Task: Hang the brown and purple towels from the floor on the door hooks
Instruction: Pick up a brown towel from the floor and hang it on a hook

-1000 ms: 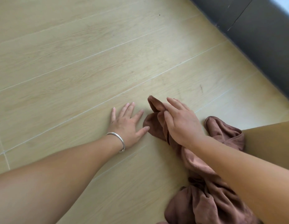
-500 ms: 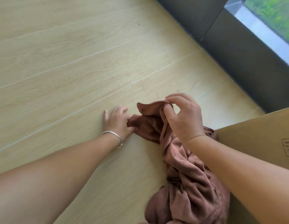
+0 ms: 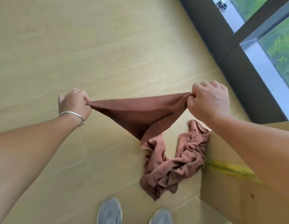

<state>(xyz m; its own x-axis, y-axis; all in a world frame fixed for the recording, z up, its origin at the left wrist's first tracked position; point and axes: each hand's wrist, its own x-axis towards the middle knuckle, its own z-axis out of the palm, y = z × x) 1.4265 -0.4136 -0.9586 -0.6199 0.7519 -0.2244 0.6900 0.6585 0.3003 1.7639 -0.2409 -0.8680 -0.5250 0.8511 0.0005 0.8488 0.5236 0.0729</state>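
The left hand (image 3: pixel 74 105) pinches one corner of the brown towel (image 3: pixel 140 117), its fingers curled tight on the cloth; a silver bracelet (image 3: pixel 72 116) circles that wrist. The right hand (image 3: pixel 208 99) is closed in a fist round the opposite corner, the fabric bunched between thumb and fingers. Between the two sets of fingers the towel's top edge runs taut and nearly level, lifted clear of the wooden floor (image 3: pixel 75 46). Below the fingers the cloth narrows to a point and then trails down into a crumpled heap that lies on the floor, touching the side of a cardboard box (image 3: pixel 229 199) beneath the right forearm. Two grey shoes (image 3: pixel 109 210) stand near the heap's lower end. Beyond the right hand's knuckles runs a dark window frame (image 3: pixel 229 50).
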